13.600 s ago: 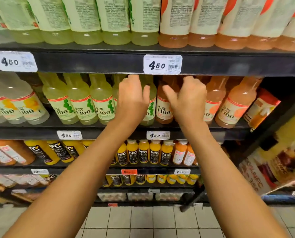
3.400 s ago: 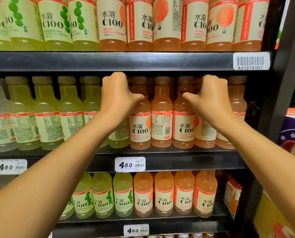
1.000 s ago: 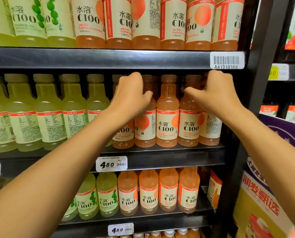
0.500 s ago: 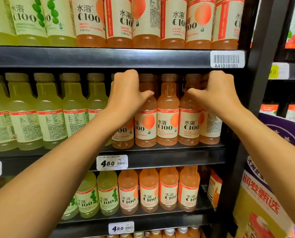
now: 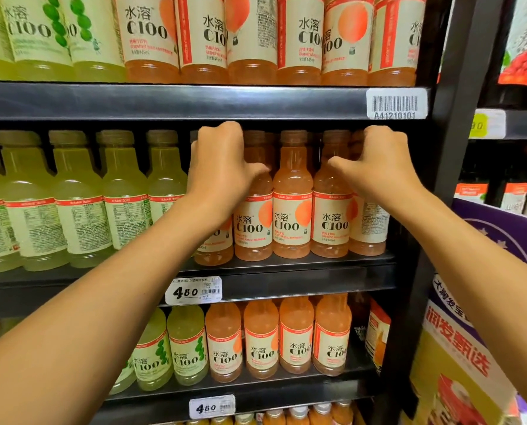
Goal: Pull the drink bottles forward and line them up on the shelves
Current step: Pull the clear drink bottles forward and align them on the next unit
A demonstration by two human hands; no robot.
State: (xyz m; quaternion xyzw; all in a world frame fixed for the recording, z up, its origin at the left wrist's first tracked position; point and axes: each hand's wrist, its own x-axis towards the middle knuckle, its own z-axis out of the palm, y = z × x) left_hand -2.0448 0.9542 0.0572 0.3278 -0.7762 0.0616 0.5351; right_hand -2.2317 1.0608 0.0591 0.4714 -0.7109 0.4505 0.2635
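- Left hand (image 5: 222, 170): fingers curled over the neck of the leftmost translucent orange plastic drink bottle (image 5: 214, 243) on the black metal middle shelf (image 5: 286, 271).
- Centre: two more orange bottles (image 5: 292, 207) stand upright at the shelf front, labels outward, touching side by side.
- Right hand (image 5: 379, 170): fingers curled round the neck of the rightmost orange bottle (image 5: 368, 228).
- Step in hand, as judged: squaring the orange row's end bottles.
- Next move calls for an even forward pull, keeping bases flat and flush with the neighbours.

Orange drink bottles (image 5: 292, 194) stand upright in a row at the front edge of the middle shelf (image 5: 286, 271).
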